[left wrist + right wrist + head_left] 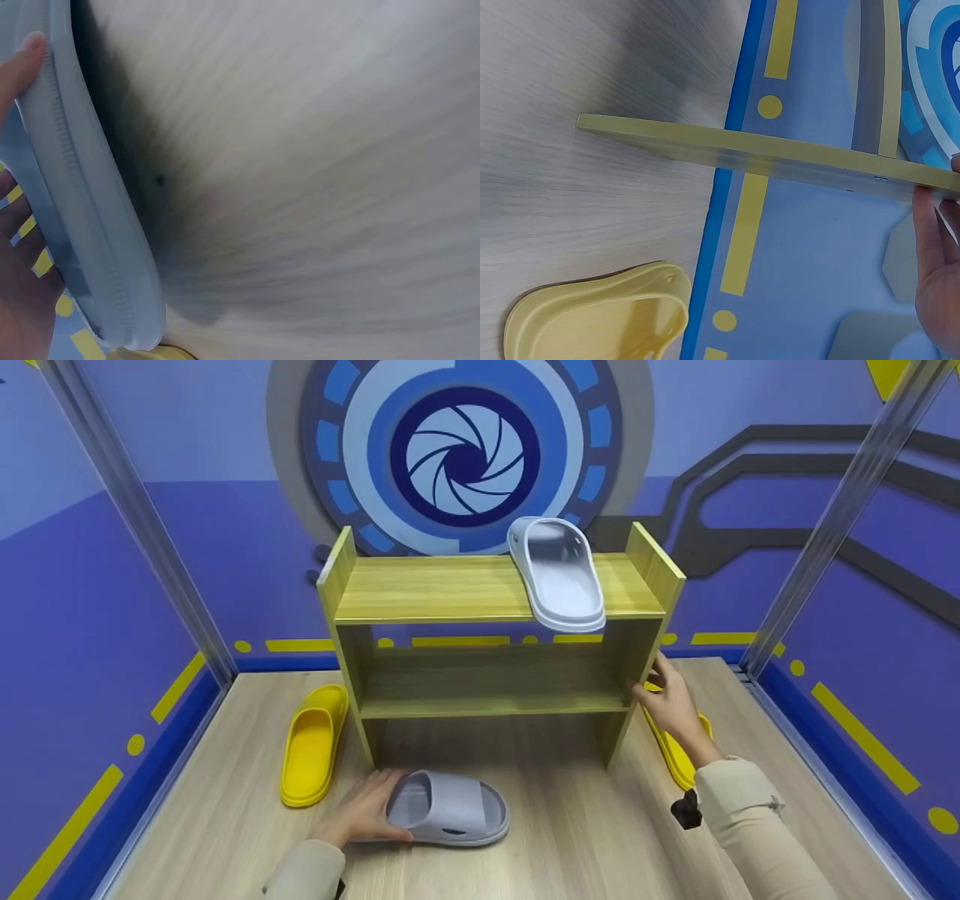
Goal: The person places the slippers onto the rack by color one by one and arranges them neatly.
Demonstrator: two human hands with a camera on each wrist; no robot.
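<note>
My left hand (367, 810) grips the heel end of a grey slide slipper (457, 806) in front of the wooden rack. In the left wrist view, the thumb presses one side of the slipper (97, 202) and the fingers lie across its opening. My right hand (671, 705) holds the front edge of the right side panel of the two-tier wooden shoe rack (495, 712). The right wrist view shows fingers on both faces of that panel (780, 154). A pale grey-white clog (566, 585) lies on the top shelf, toward the right, its heel jutting over the front edge.
One yellow clog (309, 750) lies on the floor left of the rack. Another yellow clog (679, 757) lies to the right, partly hidden by my right hand. Blue printed walls (225, 532) with metal corner posts (832, 510) enclose the wood-look floor (540, 825).
</note>
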